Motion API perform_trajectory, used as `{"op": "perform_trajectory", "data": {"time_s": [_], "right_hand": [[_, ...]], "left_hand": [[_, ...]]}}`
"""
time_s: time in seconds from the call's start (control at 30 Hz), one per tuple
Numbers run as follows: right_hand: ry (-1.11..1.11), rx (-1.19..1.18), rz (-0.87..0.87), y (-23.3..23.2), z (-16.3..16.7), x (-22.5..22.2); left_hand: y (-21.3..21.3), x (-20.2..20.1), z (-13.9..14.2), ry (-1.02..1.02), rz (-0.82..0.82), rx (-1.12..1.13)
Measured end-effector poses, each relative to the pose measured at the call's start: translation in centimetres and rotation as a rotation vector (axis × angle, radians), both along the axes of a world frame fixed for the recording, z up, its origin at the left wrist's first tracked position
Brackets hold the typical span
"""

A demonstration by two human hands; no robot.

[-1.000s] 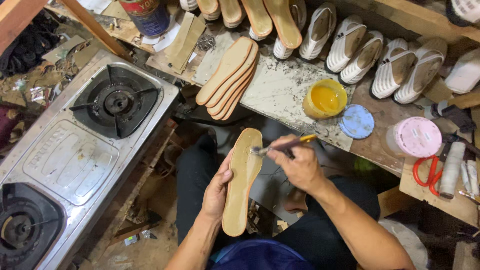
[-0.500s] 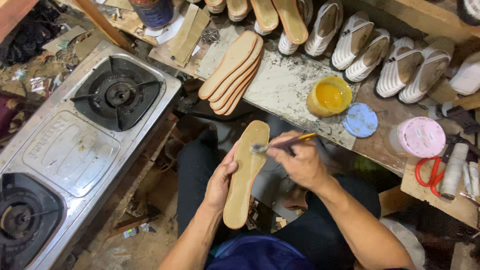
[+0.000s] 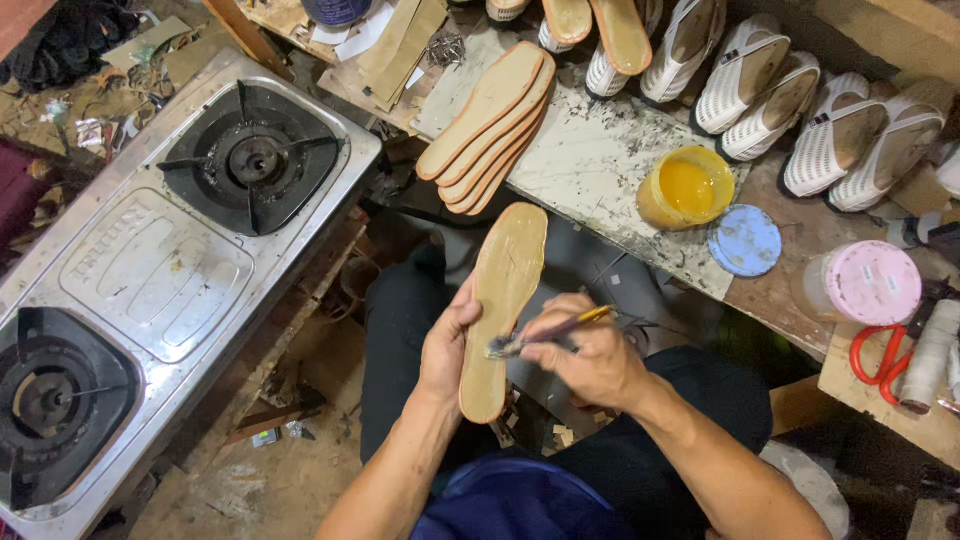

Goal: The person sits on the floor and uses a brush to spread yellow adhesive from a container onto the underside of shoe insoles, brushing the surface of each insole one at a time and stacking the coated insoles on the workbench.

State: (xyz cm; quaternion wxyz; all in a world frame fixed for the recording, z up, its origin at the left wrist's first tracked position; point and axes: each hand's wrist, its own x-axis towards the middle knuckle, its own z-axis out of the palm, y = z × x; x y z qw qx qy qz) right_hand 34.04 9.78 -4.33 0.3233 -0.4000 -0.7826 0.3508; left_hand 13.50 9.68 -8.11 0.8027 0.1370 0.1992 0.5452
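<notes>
Holding a tan insole (image 3: pixel 503 305) over the lap, in the open gap between the gas stove (image 3: pixel 150 270) and the desk (image 3: pixel 600 165) edge, left hand (image 3: pixel 447 345) closing around its side, right hand (image 3: pixel 590 355) pinching a yellow-handled brush (image 3: pixel 545 333), bristles touching the insole.
</notes>
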Motion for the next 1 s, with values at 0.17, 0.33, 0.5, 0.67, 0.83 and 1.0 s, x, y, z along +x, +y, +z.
{"op": "perform_trajectory", "data": {"time_s": [0.17, 0.33, 0.5, 0.67, 0.83, 1.0], "right_hand": [[0.206, 0.039, 0.071, -0.2, 0.1, -0.2], [0.054, 0.362, -0.089, -1.2, 0.2, -1.7], [0.212, 0.181, 0.07, -2.4, 0.6, -2.4], [0.181, 0.27, -0.046, -2.9, 0.8, -3.6], [0.17, 0.111, 0.15, -3.4, 1.9, -4.1], [0.129, 0.223, -0.011, -2.7, 2.1, -5.0]], "left_hand": [[0.9, -0.2, -0.5, -0.012, 0.029, -0.041], [1.7, -0.8, -0.7, -0.11, 0.115, -0.158], [2.4, -1.9, -0.7, -0.154, 0.136, 0.11], [2.8, -3.0, -0.3, -0.087, 0.218, 0.04], [2.9, -4.2, 0.3, 0.097, 0.358, 0.059], [2.6, -4.9, 1.0, 0.101, 0.315, 0.094]]}}
